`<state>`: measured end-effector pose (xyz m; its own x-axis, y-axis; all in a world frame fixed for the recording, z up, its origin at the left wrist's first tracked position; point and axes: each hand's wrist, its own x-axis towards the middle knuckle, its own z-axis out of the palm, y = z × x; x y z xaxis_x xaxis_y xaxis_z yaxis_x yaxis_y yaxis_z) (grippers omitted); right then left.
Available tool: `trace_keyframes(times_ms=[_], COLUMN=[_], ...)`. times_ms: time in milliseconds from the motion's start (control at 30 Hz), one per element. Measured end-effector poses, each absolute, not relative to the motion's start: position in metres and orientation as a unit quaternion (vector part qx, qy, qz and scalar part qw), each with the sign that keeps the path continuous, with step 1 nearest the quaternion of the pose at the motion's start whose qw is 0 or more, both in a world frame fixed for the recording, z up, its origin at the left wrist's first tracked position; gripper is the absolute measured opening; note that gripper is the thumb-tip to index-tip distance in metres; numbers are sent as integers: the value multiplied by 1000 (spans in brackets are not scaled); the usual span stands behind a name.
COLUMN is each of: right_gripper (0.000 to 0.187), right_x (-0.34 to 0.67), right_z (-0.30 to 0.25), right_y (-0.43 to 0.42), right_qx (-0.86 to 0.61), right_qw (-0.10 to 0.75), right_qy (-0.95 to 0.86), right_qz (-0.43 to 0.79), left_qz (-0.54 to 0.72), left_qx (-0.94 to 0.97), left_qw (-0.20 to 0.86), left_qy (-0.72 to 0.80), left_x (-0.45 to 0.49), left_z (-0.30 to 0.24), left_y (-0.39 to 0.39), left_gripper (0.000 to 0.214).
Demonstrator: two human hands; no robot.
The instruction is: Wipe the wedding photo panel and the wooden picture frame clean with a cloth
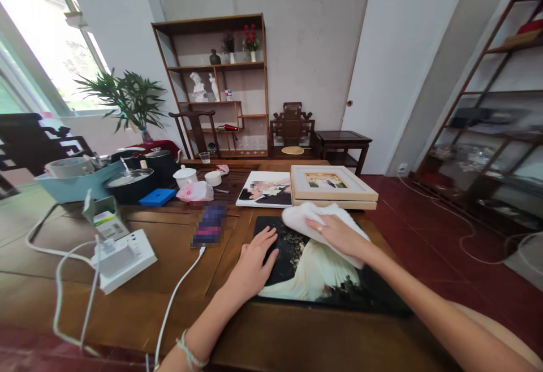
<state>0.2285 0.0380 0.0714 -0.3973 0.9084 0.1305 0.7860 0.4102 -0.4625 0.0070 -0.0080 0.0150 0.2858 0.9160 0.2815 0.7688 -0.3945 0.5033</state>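
A large dark photo panel [292, 279] with a pale, flowing dress pictured on it lies flat on the wooden table, close to me. My left hand [257, 256] rests on its left edge, fingers stretched out and holding nothing. On the panel's upper right part, my right hand [335, 230] presses a white cloth [301, 219] that is bunched under the palm and fingers. The cloth hides part of the picture. Just beyond the panel lie a smaller photo panel [271, 197] and a light wooden picture frame [335, 202].
Left of the panel are a phone [210, 225] on a white charging cable [173, 293], a white power strip [127, 259] and an opened small box [106, 219]. Farther back stand a blue basin [63, 188], dark pots [161, 163], a blue box [158, 197] and a white lidded cup [185, 176].
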Motion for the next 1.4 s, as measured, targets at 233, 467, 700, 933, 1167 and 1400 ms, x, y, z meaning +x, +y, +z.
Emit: trace_keyframes(times_ms=[233,467,700,933,1167,1400], right_gripper=[54,38,34,55,44,20], right_x=[308,289,284,298,291,289], right_z=[35,41,56,48,48,56], right_y=[25,-40,-75,16,5,-100], right_qx=[-585,-450,-414,-530,-475,-366], right_qw=[195,152,98,117,129,115], right_qy=[-776,-878,-898,-834,-868,-922], right_qz=[135,62,112,96,65,59], left_qz=[319,331,319,312,317,290], left_qx=[790,789,787,790,790,780], left_qw=[124,116,108,99,99,122], left_qy=[509,505,516,518,516,541], left_x=[7,6,7,6,5,7], left_z=[12,11,12,12,7,10], left_y=[-5,1,-2,-3,0,0], left_gripper=[32,35,38,42,39,39])
